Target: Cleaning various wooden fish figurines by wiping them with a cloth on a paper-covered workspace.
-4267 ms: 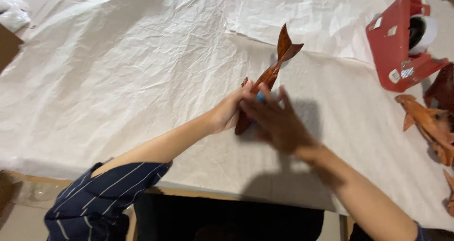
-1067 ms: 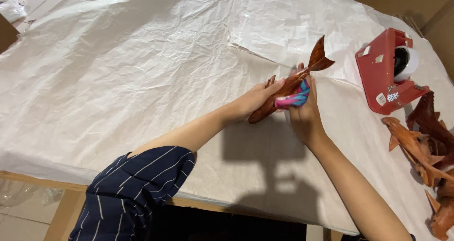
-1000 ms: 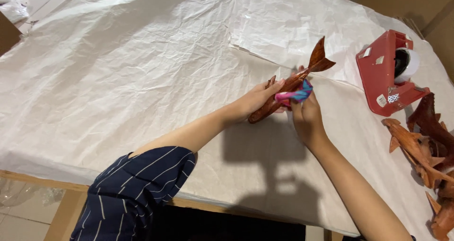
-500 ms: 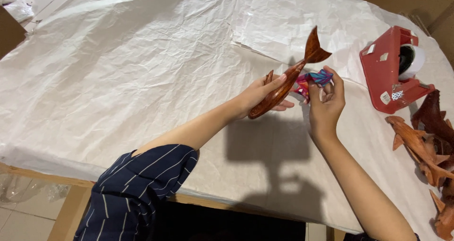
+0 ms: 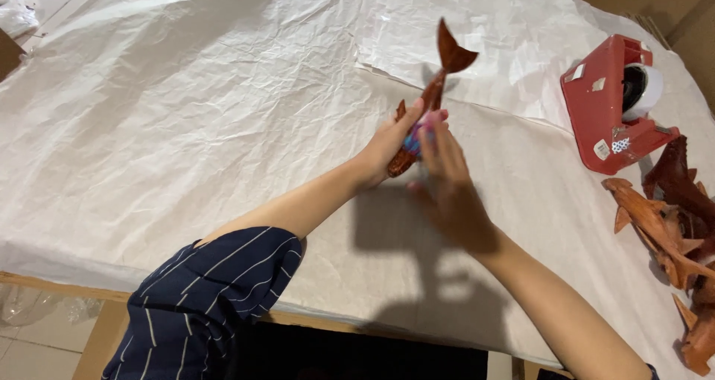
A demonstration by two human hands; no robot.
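My left hand (image 5: 393,138) grips a reddish-brown carved wooden fish (image 5: 436,89) by its body, tail pointing up and away, above the white paper-covered table (image 5: 186,112). My right hand (image 5: 447,182) is raised just in front of the fish, blurred, with its fingers against a small pink and blue thing (image 5: 414,138) pressed to the fish's side. Whether the right hand grips that thing is not clear.
A red tape dispenser (image 5: 607,104) with a white roll stands at the right. Several more carved wooden fish (image 5: 663,216) lie piled at the right edge. A loose sheet of white paper (image 5: 477,45) lies behind the fish.
The held fish has swung more upright and to the left. My right hand has come back from beside the fish's tail end to in front of its body.
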